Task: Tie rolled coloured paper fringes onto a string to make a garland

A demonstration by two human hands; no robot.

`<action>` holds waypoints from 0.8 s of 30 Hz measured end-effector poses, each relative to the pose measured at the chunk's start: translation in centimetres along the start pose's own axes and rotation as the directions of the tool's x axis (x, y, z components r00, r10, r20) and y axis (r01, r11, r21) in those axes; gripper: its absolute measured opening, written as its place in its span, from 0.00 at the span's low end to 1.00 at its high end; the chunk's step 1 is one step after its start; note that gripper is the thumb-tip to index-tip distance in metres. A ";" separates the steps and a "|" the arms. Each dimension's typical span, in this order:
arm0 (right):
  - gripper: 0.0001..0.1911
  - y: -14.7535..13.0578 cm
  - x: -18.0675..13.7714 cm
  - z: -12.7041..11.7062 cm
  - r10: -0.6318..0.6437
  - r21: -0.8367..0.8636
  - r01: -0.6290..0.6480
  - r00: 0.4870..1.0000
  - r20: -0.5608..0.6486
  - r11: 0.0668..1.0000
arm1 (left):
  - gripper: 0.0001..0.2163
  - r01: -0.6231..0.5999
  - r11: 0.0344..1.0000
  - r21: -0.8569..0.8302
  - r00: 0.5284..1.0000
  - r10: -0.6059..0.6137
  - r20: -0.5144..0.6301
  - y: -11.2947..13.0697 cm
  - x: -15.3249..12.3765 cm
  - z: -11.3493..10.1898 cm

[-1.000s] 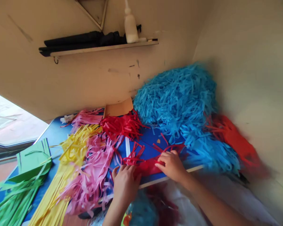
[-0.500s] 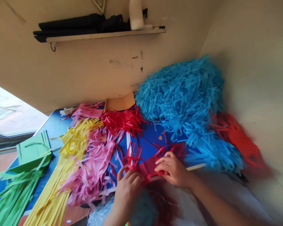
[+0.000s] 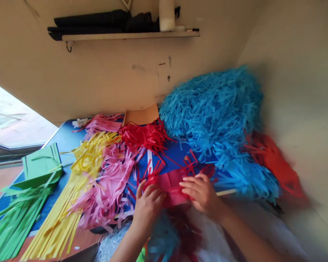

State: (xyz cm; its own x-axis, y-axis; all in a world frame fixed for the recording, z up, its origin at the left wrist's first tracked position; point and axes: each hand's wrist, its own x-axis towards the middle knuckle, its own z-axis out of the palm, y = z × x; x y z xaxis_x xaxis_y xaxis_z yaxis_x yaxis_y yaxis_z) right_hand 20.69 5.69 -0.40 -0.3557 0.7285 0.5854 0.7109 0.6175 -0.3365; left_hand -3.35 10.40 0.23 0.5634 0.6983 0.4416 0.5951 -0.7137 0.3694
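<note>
A red fringed paper sheet [image 3: 172, 185] lies spread at the near edge of the blue table, its cut strips pointing away from me and to the sides. My left hand [image 3: 150, 202] is closed on its left part, with bent fingers on top. On the right part, my right hand [image 3: 198, 191] grips the sheet, its fingers over the paper. Both thumbs are mostly hidden. Between the hands the paper's plain middle shows, lightly creased. Dark red strips [image 3: 184, 225] hang below the hands, blurred.
A large heap of blue paper strips [image 3: 213, 109] stands at the back right, beside orange-red fringe [image 3: 276, 163]. Pink fringe [image 3: 109, 185], yellow strips [image 3: 57, 211], green strips [image 3: 24, 211] and a red bundle [image 3: 146, 136] cover the blue table [image 3: 68, 136]. A shelf [image 3: 131, 35] hangs above.
The red sheet's middle is more spread out and flatter between my hands. My right hand's fingers have straightened somewhat. The view has shifted slightly.
</note>
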 end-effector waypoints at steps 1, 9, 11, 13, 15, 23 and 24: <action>0.17 0.2 -0.2 0.1 0.011 0.040 -0.012 0.999 0.030 0.999 | 0.12 0.013 1.000 -0.024 1.000 -0.012 0.025 -0.1 -0.1 0.1; 0.05 0.7 0.3 0.9 0.376 0.141 -0.396 0.915 0.148 0.907 | 0.08 0.156 0.985 -0.074 0.978 -0.143 0.154 -0.3 -0.7 -0.4; 0.09 0.7 1.1 1.6 0.498 0.034 -0.505 0.858 0.127 0.862 | 0.12 0.227 0.974 -0.021 0.969 -0.224 0.106 -0.4 -0.3 0.1; 0.10 0.7 1.8 2.4 0.567 -0.110 -0.558 0.819 0.084 0.822 | 0.13 0.304 0.950 0.067 0.951 -0.307 0.040 -0.5 0.3 0.7; 0.08 0.7 2.3 3.2 0.585 -0.211 -0.563 0.809 0.057 0.799 | 0.12 0.338 0.929 0.153 0.939 -0.343 0.005 -0.5 0.9 1.2; 0.09 0.9 2.5 3.9 0.611 -0.304 -0.577 0.791 0.022 0.758 | 0.13 0.347 0.896 0.277 0.932 -0.362 0.002 -0.7 2.4 2.3; 0.09 1.0 2.5 3.9 0.614 -0.312 -0.578 0.789 0.022 0.754 | 0.13 0.348 0.892 0.288 0.931 -0.366 0.007 -0.7 2.5 2.4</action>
State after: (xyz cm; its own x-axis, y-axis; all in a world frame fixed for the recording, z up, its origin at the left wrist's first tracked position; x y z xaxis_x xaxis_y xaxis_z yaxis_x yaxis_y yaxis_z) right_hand 18.12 9.24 -2.14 0.1423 0.9604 0.2395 0.9311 -0.0477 -0.3618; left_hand -0.97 12.77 -0.83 0.3105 0.9112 0.2706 0.8922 -0.3776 0.2478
